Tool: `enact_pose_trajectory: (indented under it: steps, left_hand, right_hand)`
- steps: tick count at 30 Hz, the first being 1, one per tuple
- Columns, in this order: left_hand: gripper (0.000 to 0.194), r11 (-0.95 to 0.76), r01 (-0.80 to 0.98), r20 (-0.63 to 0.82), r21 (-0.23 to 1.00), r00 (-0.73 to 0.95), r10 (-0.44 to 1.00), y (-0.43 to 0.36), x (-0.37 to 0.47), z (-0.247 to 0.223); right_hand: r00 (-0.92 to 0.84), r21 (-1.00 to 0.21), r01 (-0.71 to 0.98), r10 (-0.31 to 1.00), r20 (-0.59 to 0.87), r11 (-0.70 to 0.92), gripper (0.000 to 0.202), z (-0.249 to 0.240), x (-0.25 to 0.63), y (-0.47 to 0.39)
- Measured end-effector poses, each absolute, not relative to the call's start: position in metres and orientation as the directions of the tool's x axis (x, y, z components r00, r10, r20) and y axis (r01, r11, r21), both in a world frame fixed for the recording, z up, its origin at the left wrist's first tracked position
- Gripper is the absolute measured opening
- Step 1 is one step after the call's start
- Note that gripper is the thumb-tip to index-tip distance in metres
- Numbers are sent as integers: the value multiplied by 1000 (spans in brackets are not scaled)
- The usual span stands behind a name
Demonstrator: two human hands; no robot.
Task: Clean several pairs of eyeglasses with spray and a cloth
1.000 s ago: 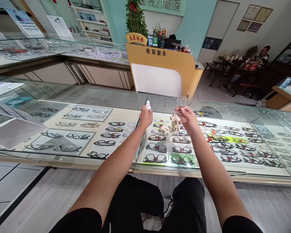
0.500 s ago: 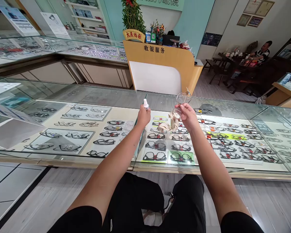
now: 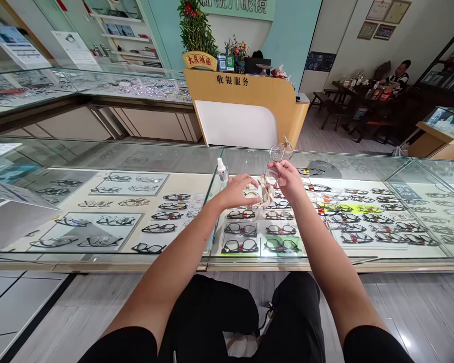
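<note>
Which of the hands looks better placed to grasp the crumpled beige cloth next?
Probably the left hand: its parted fingers are right by the crumpled beige cloth, though contact is unclear, and it appears to hold nothing. The right hand is occupied, pinching the thin-rimmed, clear-lensed eyeglasses.

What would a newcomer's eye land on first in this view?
Probably the thin-rimmed glasses held up by the right hand over the glass counter, with the open left hand close by, its fingers toward a beige cloth. Next, the white bottle standing just beyond the left hand. Behind, the wooden desk stands out, a tall green plant at its left end.
</note>
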State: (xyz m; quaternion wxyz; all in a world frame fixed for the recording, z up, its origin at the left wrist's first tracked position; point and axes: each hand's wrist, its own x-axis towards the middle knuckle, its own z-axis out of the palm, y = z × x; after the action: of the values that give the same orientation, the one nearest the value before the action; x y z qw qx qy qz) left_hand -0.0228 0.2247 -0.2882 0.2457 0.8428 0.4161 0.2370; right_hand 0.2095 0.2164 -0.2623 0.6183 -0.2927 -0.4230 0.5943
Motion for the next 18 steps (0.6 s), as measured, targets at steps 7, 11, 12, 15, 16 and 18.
enact_pose_trajectory:
  steps: [7,11,12,15,16,18]
  left_hand:
    - [18,-520,573,76,633,623,779,231,-27,-295]
    - [26,-434,545,109,717,528,842,237,-26,-301]
    - [28,-365,537,88,761,471,877,239,-26,-302]
    - [28,-77,403,-43,912,282,958,245,-28,-304]
    - [27,18,313,-98,950,242,965,248,-30,-303]
    - [27,155,97,-173,983,218,960,253,-33,-302]
  right_hand:
    - [-68,-883,-451,981,180,131,52,-264,210,217]
    - [-60,-875,-461,978,200,150,50,-264,209,217]
    - [-60,-876,-458,977,202,153,50,-263,209,217]
    - [-69,-884,-445,978,194,144,50,-261,210,215]
    - [-78,-887,-441,979,190,137,50,-261,210,214]
    - [-109,-895,-430,978,181,118,48,-259,210,212]
